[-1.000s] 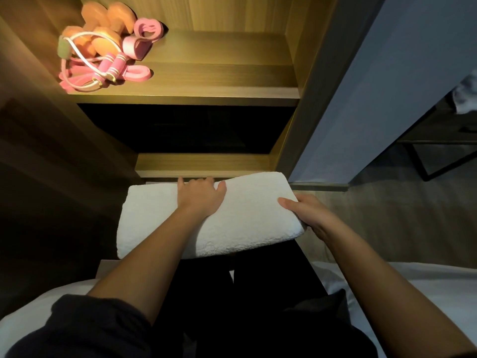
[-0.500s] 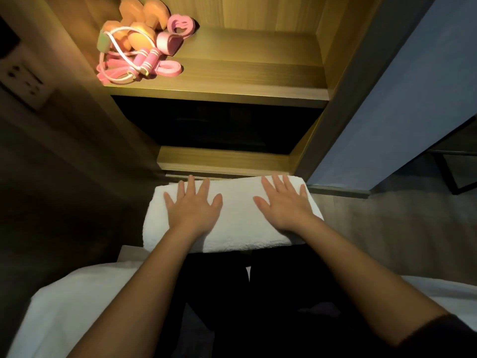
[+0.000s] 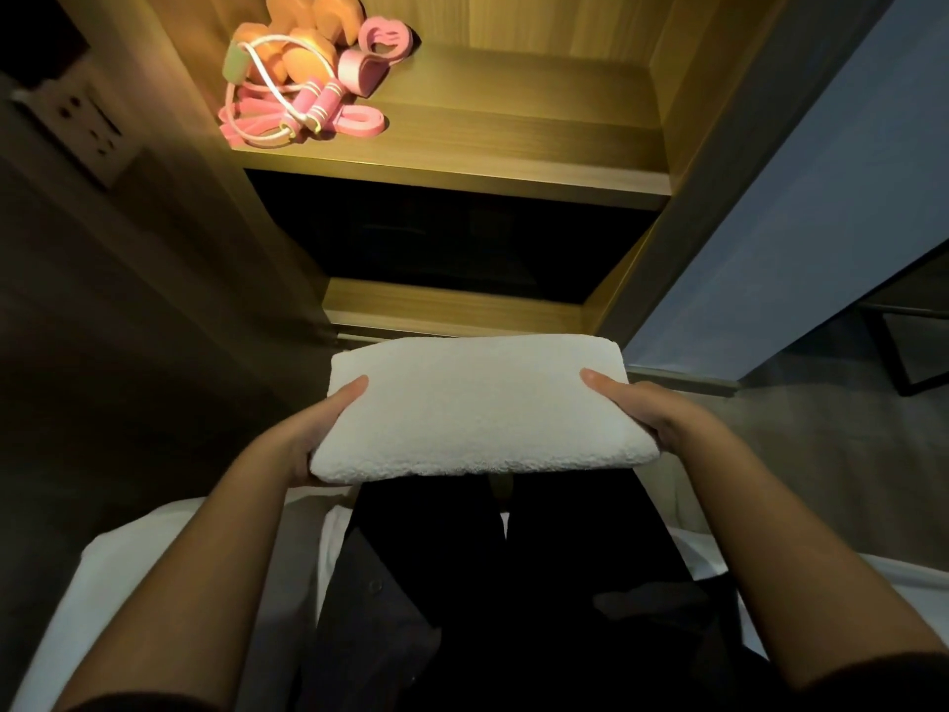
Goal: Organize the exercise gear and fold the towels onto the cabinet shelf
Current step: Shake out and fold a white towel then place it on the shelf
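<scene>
Over my lap, in front of the cabinet, the towel [image 3: 477,408] sits folded into a thick white pad, and I have it by both short ends. My left hand [image 3: 310,444] grips the left end with the thumb on top and the fingers curled underneath, out of sight. My right hand [image 3: 662,418] does the same at the right end.

I judge it light, soft and floppy. The terry pile gives plenty of friction, so slipping is not my worry; sagging in the middle or the fold springing open is. Holding both ends from below with thumbs clamped on top seems the right grip, and I would keep the pad level.

Half a second ago both palms lay flat and spread on top of the towel, smoothing it. Now they have slid out to the ends and taken hold.

Beyond it, the lit shelf [image 3: 513,141] has bare wood on its right side. The pink and orange gear [image 3: 303,79] is heaped at its left. A socket [image 3: 87,125] sits on the wall to the left.
</scene>
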`<state>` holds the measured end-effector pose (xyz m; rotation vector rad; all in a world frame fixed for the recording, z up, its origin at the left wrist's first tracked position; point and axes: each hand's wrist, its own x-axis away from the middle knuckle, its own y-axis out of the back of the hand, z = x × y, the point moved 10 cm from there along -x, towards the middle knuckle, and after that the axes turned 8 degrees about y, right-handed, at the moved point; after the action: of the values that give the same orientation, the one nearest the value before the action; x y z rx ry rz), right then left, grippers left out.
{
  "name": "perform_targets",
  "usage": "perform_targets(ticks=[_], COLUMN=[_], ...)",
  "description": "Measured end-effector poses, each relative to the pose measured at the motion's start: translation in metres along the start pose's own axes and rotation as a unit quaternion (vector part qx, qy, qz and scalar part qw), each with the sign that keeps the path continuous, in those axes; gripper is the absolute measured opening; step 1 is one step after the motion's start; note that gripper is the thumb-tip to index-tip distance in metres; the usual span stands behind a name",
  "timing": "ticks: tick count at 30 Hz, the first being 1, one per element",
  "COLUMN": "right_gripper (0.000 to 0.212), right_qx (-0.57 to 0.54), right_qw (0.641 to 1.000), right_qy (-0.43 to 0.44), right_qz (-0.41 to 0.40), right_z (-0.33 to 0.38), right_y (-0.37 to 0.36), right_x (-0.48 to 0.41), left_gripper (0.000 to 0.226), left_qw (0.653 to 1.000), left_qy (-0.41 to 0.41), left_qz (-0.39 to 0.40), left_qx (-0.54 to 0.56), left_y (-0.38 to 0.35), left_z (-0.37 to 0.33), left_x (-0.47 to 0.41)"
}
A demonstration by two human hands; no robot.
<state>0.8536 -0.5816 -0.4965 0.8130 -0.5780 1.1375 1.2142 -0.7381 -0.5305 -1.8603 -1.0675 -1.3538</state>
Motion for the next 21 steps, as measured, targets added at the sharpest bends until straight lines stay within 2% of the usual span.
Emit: perform_targets(ticks=[3, 6, 10, 12, 15, 18, 21], right_gripper=[0.061, 0.055, 0.062, 0.064, 0.046, 0.052, 0.055], right_qx=[-0.074, -0.161, -0.252, -0.237, -0.162, -0.132, -0.134], right_qw=[0.996, 0.985, 0.966, 0.970, 0.976, 0.961, 0.941], right_qy=[-0.023, -0.033, 0.018, 0.053, 0.121, 0.201, 0.266], right_qz=[0.036, 0.058, 0.052, 0.009, -0.078, -0.135, -0.160], right_z=[-0.017, -0.027, -0.015, -0.005, 0.024, 0.072, 0.128], right_y=[-0.003, -0.009, -0.004, 0.010, 0.039, 0.068, 0.097], right_x=[-0.001, -0.002, -0.010, -0.015, -0.021, -0.023, -0.023], left_gripper=[0.066, 0.052, 0.032, 0.031, 0.035, 0.039, 0.031], left_qw=[0.999, 0.996, 0.988, 0.988, 0.982, 0.960, 0.928], left_qy=[0.002, -0.003, -0.076, -0.117, -0.179, -0.262, -0.354], left_qz=[0.002, 0.029, 0.048, 0.018, -0.046, -0.081, -0.111], left_qx=[0.039, 0.087, 0.130, 0.099, 0.047, 0.046, 0.042], left_y=[0.006, 0.001, 0.000, 0.005, 0.011, 0.007, 0.001], left_z=[0.009, 0.012, -0.012, -0.033, -0.075, -0.134, -0.203], left_x=[-0.003, 0.002, 0.009, 0.012, 0.021, 0.037, 0.060])
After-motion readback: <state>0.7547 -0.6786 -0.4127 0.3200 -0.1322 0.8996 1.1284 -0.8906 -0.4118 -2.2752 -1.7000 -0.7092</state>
